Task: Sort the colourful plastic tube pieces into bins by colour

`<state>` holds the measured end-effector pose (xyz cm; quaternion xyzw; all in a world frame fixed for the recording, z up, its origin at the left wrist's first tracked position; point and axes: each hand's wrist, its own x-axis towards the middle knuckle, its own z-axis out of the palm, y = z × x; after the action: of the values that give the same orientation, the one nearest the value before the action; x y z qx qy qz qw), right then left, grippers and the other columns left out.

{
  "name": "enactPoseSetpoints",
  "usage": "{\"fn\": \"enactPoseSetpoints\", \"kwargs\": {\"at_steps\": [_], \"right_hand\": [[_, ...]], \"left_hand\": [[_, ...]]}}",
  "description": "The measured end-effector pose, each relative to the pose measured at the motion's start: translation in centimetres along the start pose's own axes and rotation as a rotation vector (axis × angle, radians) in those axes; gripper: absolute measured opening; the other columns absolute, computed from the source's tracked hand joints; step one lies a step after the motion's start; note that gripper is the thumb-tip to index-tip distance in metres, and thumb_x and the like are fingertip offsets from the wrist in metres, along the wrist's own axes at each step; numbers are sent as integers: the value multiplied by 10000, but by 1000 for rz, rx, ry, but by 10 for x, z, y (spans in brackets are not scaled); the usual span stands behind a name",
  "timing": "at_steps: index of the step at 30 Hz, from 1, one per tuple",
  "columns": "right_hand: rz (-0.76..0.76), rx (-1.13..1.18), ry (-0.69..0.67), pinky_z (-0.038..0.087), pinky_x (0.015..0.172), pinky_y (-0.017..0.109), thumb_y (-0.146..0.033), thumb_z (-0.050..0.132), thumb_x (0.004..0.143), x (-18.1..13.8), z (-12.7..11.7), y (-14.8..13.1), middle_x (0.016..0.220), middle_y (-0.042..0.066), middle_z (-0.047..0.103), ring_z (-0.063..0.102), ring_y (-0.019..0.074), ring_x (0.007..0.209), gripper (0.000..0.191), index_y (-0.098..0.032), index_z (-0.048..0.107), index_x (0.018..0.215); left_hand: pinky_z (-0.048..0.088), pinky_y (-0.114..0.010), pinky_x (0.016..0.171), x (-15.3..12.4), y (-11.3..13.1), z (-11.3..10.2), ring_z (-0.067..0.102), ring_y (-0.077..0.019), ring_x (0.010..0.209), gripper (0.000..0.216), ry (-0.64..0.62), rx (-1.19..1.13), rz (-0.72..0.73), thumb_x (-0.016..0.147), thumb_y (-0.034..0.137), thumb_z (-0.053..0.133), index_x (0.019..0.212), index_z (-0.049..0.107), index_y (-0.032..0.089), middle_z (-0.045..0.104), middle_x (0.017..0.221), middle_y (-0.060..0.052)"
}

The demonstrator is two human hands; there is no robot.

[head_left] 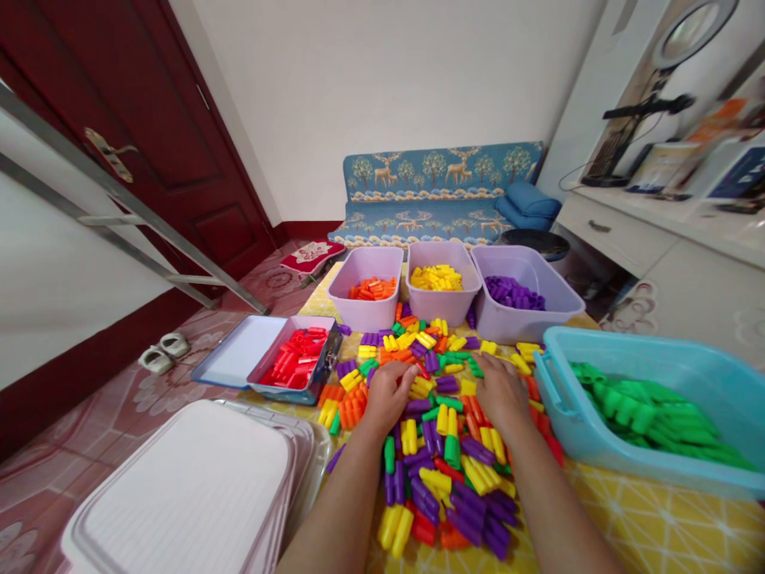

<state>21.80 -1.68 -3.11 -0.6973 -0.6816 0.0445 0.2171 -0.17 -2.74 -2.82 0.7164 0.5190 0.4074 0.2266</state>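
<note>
Small plastic tube-shaped building pieces in several colours lie in a mixed pile (442, 430), many joined side by side. My left hand (386, 395) is at the pile's left side with its fingers curled closed. A red piece (423, 371) shows right at its fingertips; whether they grip it is unclear. My right hand (500, 391) rests over the pile's right side, palm down, with fingers stretched and apart. Close to its fingertips is a green piece (475, 367). The undersides of both hands are hidden.
Lilac bins hold orange (374, 288), yellow (436, 277) and purple pieces (514, 292) at the back. Green pieces fill part of a turquoise tub (657, 470) on the right. A hinged box (314, 392) with red pieces and stacked lids (185, 486) are left.
</note>
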Motion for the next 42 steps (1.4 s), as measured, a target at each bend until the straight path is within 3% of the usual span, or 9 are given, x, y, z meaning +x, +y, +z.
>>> {"fn": "enactPoseSetpoints", "kwargs": {"at_steps": [9,18,23,26,28,31,34,37,42], "right_hand": [[5,-55,-12,472,885,420,-202,577,755,4,-3,7,1149,181,624,596,321,1044,469,-131,613,1217],[-19,307,-30,480,861,448,-220,604,714,5,-9,2,983,108,711,650,291,939,271,-195,706,964],[63,953,212,505,851,417,-337,624,757,5,-40,-24,972,89,717,672,238,880,318,-179,646,1033],[95,1287,566,480,913,437,-394,581,823,1,-66,-37,1100,98,676,664,236,987,323,-192,594,1075],[107,1417,711,442,971,464,-449,454,894,-2,-79,-40,1260,112,595,613,239,1121,349,-219,548,1140],[157,1549,665,414,1007,481,-538,229,937,-2,-82,-37,1460,134,404,508,239,1260,502,-237,467,1260],[229,1451,524,411,1004,494,-586,228,915,2,-68,-31,1440,158,429,493,257,1269,584,-205,458,1294],[202,993,395,369,1032,506,-584,398,862,6,-43,-23,1312,165,554,499,285,1240,572,-169,551,1224],[98,227,140,178,1082,619,-583,397,858,4,-9,-8,1439,212,405,210,394,1391,654,-118,545,1293]], "left_hand": [[445,-272,681,0,1,0,612,-174,717,434,18,-27,-3,934,433,414,736,687,161,686,750,-57],[454,-278,686,0,1,0,608,-178,716,460,5,-16,0,937,459,391,769,699,162,680,730,-59],[452,-274,688,1,3,0,604,-175,712,462,8,-25,-2,936,463,393,769,699,159,676,718,-56],[439,-268,679,1,2,-1,599,-169,705,448,3,-22,2,938,441,401,745,688,156,671,718,-54],[433,-265,678,1,2,0,598,-167,708,439,1,-21,4,941,428,401,741,683,156,671,727,-52],[419,-260,662,0,1,0,587,-159,694,433,-3,-12,7,947,417,394,755,683,157,660,719,-44],[413,-261,653,0,1,1,578,-156,673,427,-3,0,12,948,406,395,758,685,156,648,698,-41],[436,-285,735,-1,4,-2,601,-175,769,370,43,17,50,948,364,404,827,693,166,676,796,-59],[349,-444,969,-6,10,-9,511,-281,1106,263,376,388,-29,911,323,466,1042,671,223,625,1147,-104]]}}
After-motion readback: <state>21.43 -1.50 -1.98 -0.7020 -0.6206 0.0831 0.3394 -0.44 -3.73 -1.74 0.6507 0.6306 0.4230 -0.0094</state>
